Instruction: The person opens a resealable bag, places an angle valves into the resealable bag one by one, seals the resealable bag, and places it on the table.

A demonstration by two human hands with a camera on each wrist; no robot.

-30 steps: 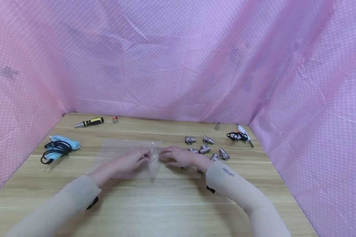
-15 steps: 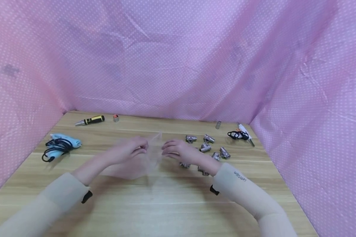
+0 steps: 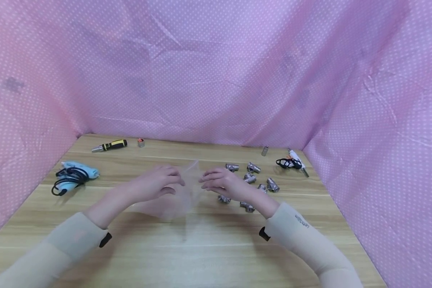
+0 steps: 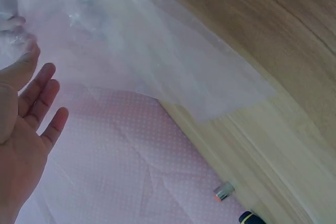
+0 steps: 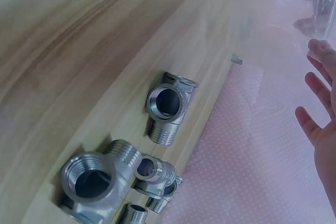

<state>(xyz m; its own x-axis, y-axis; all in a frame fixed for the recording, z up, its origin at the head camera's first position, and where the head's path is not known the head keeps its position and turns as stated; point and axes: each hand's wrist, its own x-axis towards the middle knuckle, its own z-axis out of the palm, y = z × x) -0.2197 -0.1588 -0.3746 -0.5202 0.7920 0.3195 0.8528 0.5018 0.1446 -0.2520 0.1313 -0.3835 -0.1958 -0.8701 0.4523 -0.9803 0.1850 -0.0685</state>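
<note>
Two hands — left hand (image 3: 157, 185) and right hand (image 3: 221, 184) — pinch one clear plastic bag (image 3: 181, 194), its edges barely visible; seven-odd metal tee fittings (image 3: 250, 178), some hidden.

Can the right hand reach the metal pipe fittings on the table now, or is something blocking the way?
Probably yes. The right hand pinches the edge of the clear plastic bag, and the metal pipe fittings lie beside and behind it on the bare table. Nothing stands between them, but it must release the bag first.
</note>
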